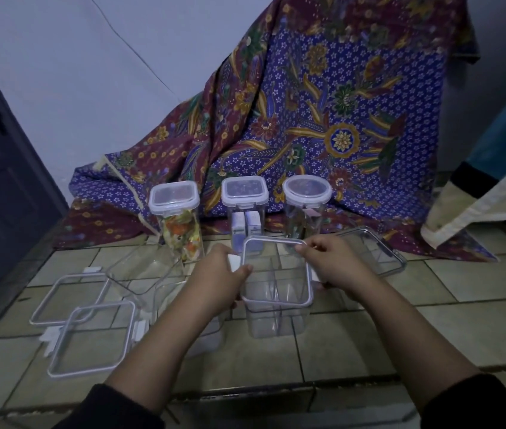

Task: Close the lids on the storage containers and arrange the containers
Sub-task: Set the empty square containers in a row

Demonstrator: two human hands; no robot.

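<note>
**Head view: both hands on a lid over a clear container**

Head camera shows the left hand [224, 270] and the right hand [335, 261] holding a square lid [276, 270] by its two sides, on top of a clear divided container [276, 314] standing on the tiled floor [431, 305]. Left of the left hand lie two loose lids [90, 339] and an open container [146, 274]. Beyond the hands stand three closed containers [244, 193] before a patterned cloth [338, 103]. Right of the right hand lies another lid [378, 255].

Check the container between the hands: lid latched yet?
Not latched. The lid sits on the container, but its white side flaps stick out, unclipped.
</note>
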